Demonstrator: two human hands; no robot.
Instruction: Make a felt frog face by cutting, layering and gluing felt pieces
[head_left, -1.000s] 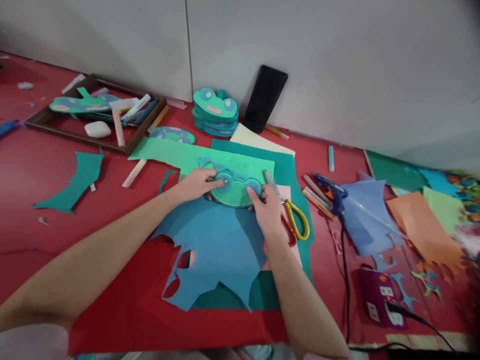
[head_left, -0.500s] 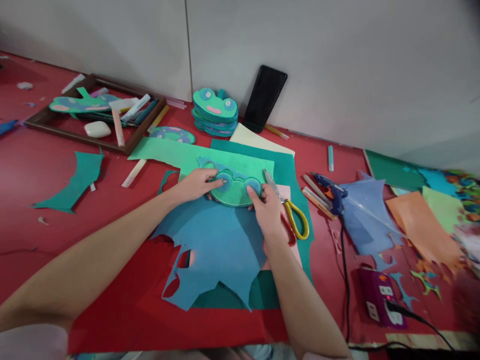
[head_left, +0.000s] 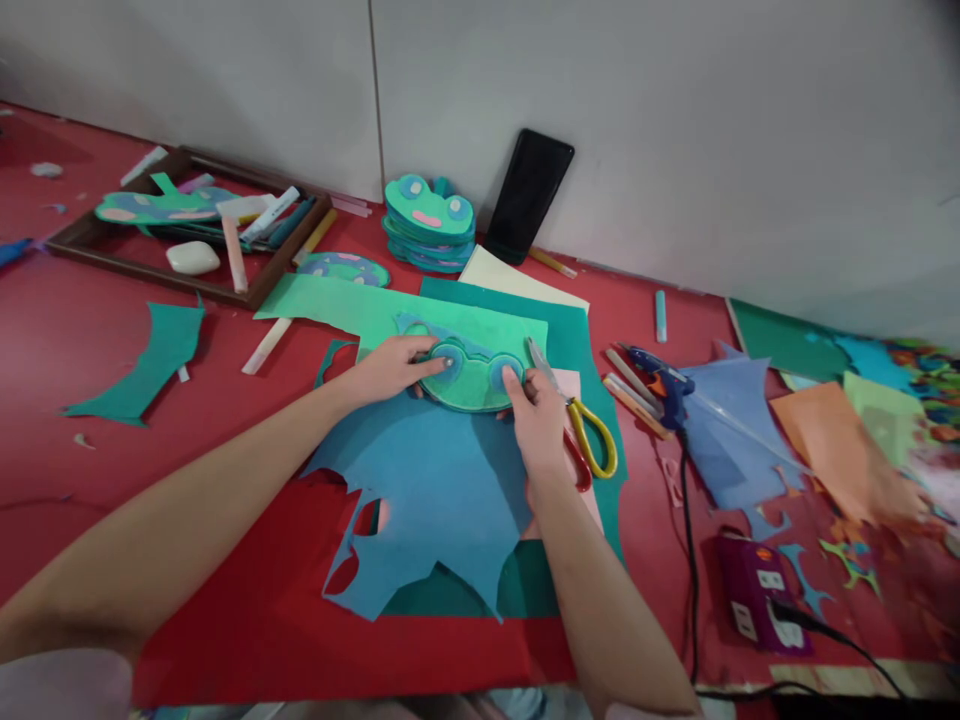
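Note:
Between my two hands is a green felt frog face [head_left: 474, 385] with two round blue eye pieces. My left hand [head_left: 396, 370] pinches its left end, thumb on the left blue circle. On the other end, my right hand [head_left: 537, 412] grips with the thumb over the right blue circle; the fingers beneath are mostly hidden. Under it lie a cut-up blue felt sheet [head_left: 442, 490] and a light green felt sheet [head_left: 480, 315]. Scissors [head_left: 596, 440] with yellow and red handles rest beside my right hand.
Finished frog faces [head_left: 429, 225] are stacked by the wall near a leaning phone [head_left: 529, 195]. A wooden frame [head_left: 259, 290] with markers stands at the back left. On the right are a glue gun [head_left: 667, 380], its cord, a purple power strip [head_left: 761, 595] and felt scraps.
My hands hold the frog face in nearly the same spot. My right thumb has shifted slightly, and a little more of the right blue circle shows.

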